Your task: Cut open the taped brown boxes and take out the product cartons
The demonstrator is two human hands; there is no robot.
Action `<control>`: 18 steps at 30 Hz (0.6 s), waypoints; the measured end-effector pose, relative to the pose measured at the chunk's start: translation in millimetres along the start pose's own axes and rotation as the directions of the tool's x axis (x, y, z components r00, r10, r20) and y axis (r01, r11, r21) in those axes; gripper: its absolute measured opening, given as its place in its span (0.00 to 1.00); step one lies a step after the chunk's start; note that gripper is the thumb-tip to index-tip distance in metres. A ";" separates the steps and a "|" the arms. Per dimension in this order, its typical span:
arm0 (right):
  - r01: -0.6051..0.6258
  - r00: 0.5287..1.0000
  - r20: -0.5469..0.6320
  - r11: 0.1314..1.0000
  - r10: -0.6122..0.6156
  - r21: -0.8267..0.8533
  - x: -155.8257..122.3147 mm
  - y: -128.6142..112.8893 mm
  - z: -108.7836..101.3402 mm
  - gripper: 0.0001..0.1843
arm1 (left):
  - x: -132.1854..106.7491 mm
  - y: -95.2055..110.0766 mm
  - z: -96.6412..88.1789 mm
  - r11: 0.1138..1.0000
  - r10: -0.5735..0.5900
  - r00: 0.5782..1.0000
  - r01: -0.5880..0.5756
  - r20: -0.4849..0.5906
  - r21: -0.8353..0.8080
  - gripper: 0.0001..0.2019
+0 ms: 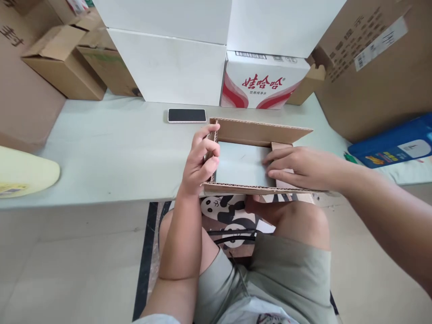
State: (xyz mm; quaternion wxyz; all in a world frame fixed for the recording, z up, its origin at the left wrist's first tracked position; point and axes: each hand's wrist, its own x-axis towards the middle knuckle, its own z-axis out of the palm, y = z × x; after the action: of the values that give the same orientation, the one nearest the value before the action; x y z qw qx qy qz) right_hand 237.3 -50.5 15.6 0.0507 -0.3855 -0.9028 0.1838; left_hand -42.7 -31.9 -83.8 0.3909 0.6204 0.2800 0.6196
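Note:
An open cardboard box [256, 130] sits at the table's front edge, its long flaps standing up at the back and front. My left hand [200, 162] is closed on the box's left end, fingers curled over the edge of the cardboard there. Inside the box lies a flat pale surface [241, 164]; I cannot tell whether it is the table or something in the box. My right hand [292, 164] reaches in from the right with its fingers stretched out, by the right inner flap. The fingertips rest on or just above the pale surface.
A phone [186, 115] lies on the pale table [118, 148] behind the box. White cartons [178, 67] and a red-and-white water carton [265, 81] stand along the back. Brown boxes [67, 67] flank the left, a large carton [374, 67] and blue package [394, 144] the right.

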 end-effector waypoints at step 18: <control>-0.092 0.954 -0.286 0.996 0.092 0.013 -24.7 -35.2 -30.5 0.09 | -0.2 -5.4 1.0 0.997 0.070 0.997 -0.071 0.010 0.042 0.23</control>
State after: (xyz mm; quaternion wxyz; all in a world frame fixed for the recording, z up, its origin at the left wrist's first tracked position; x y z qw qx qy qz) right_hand 237.8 -81.6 58.2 0.1723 -0.4497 -0.8670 0.1282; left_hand -40.9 -29.3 -88.3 0.3568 0.6406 0.2693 0.6243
